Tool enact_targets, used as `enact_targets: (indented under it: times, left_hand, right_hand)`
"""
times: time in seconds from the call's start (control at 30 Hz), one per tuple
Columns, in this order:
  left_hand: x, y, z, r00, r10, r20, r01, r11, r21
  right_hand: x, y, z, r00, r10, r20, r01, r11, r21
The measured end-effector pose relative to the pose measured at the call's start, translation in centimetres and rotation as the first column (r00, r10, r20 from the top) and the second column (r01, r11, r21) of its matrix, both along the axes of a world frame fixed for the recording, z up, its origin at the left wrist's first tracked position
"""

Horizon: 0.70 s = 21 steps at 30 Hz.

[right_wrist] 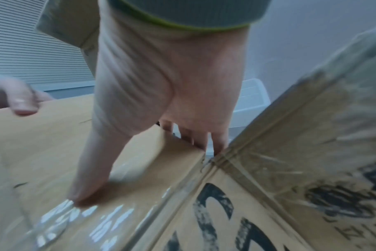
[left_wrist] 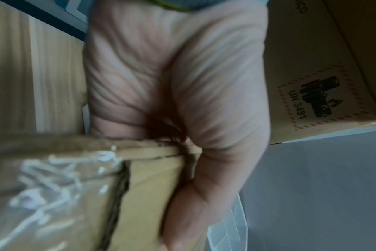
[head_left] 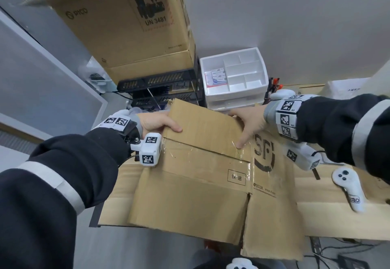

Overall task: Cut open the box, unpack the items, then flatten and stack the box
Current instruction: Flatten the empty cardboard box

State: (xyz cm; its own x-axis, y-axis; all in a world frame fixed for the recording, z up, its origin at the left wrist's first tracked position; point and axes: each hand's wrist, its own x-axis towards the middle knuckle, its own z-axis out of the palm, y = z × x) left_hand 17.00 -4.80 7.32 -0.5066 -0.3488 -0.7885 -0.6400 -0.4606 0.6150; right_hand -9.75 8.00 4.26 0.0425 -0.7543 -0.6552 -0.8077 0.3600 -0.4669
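A brown flattened cardboard box [head_left: 196,186] with clear tape and an "SF" print lies across the wooden desk, its near flaps hanging over the front edge. My left hand [head_left: 157,122] grips the far left edge of its upper flap [head_left: 202,125], thumb on top, fingers behind. The left wrist view shows that hand [left_wrist: 182,135] wrapped round the cardboard edge [left_wrist: 148,152]. My right hand [head_left: 248,125] holds the flap's far right corner, thumb pressed on the taped seam and fingers behind the edge. In the right wrist view the thumb [right_wrist: 90,173] lies on the flap [right_wrist: 43,144].
A large PICO carton [head_left: 126,26] stands at the back left on black equipment [head_left: 160,85]. A white compartment organizer [head_left: 234,78] stands behind the box. A white controller [head_left: 348,186] lies on the desk [head_left: 337,216] at right. Cables hang below the desk's front edge.
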Motion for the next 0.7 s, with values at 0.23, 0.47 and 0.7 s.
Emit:
enact_targets:
  times: [0.23,0.47,0.7]
  left_hand:
    - [0.7,-0.5,-1.7,0.999,-0.04,0.028,0.04,0.999,0.022]
    - [2.8,-0.7,-6.2,0.992,-0.093,0.09,0.085,0.993,0.086]
    - [4.4,0.2,-12.1,0.984,0.016,0.177,-0.04,0.99,0.134]
  right_hand:
    - [3.8,-0.5,-2.1,0.979,0.161,-0.125,-0.172,0.981,-0.089]
    - [6.1,0.2,-5.2,0.955,0.188,-0.23,-0.223,0.966,-0.133]
    - [9.3,1.1,-11.7,0.951,0.139,-0.275,-0.197,0.961,-0.193]
